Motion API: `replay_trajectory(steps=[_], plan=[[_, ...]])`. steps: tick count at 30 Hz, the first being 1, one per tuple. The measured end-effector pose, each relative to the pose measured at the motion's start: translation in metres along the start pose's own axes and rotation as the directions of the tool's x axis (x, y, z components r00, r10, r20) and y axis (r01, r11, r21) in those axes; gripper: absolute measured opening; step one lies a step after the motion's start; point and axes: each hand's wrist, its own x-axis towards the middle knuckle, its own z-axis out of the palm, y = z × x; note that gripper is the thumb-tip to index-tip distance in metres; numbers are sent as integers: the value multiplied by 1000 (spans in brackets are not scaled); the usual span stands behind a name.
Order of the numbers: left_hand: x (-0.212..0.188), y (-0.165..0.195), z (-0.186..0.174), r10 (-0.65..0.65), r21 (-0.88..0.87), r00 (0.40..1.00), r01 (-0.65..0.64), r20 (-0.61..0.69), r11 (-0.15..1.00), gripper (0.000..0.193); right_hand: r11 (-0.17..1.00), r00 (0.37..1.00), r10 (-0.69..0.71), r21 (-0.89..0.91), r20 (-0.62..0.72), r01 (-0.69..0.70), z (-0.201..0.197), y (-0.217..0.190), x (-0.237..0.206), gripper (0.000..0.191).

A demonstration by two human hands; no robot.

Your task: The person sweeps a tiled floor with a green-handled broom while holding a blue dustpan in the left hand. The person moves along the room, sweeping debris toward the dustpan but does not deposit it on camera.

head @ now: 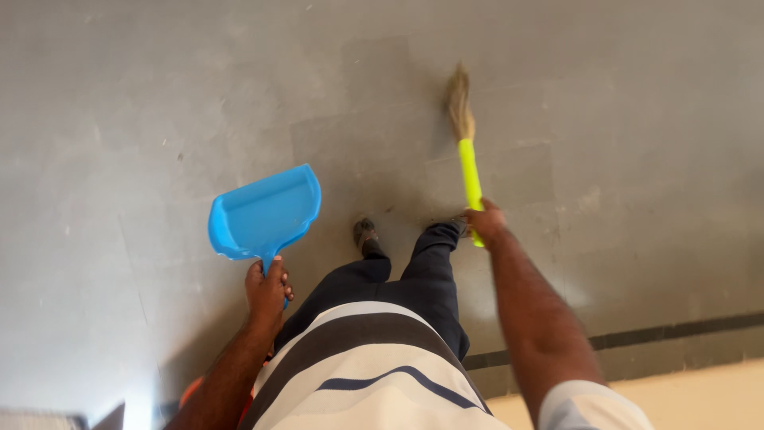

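the broom (465, 151) is in my right hand (485, 223), my fingers wrapped tight around the lower end of its yellow-green handle, so the thing lies at about twelve o'clock from my grip, tilted a shade toward eleven. its long axis runs nearly straight away from me, handle near, straw-coloured bristles far, and the bristle tip looks to meet the grey floor (159, 119) ahead of my feet, though the blur there keeps me from being sure of contact. my left hand (267, 291) is clenched around the short handle of the blue dustpan (267, 211), which sits up from that fist at twelve o'clock with its open scoop tilted toward one o'clock, held off the floor as far as i can tell. from the dustpan, the bristles lie at roughly one to two o'clock, well apart, so the right hand is plainly the nearer one to the broom's working end. between the two hands my dark trouser legs and one shoe (364, 232) show, and a dark stripe (676, 328) crosses the floor at about four o'clock from my right hand, with a paler cream surface beyond it.
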Motion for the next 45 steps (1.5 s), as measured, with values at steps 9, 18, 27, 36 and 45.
replay_trajectory(steps=[9,18,27,36,45], plan=[[12,26,83,22,132,978,-51,209,990,23,986,994,12,-164,110,6,-70,45,-48,87],[5,43,207,-12,242,945,-71,327,968,24,907,885,269,208,379,-365,-64,69,-48,65],[-23,27,346,-61,328,918,-78,393,942,24,973,976,206,115,-67,-198,-282,59,18,57],[-49,19,442,-38,304,831,-160,555,939,23,919,860,-215,-393,-463,18,-395,106,-2,76],[-58,28,505,-37,364,799,-231,600,902,20,971,769,218,59,-601,-230,-285,233,-87,81]])
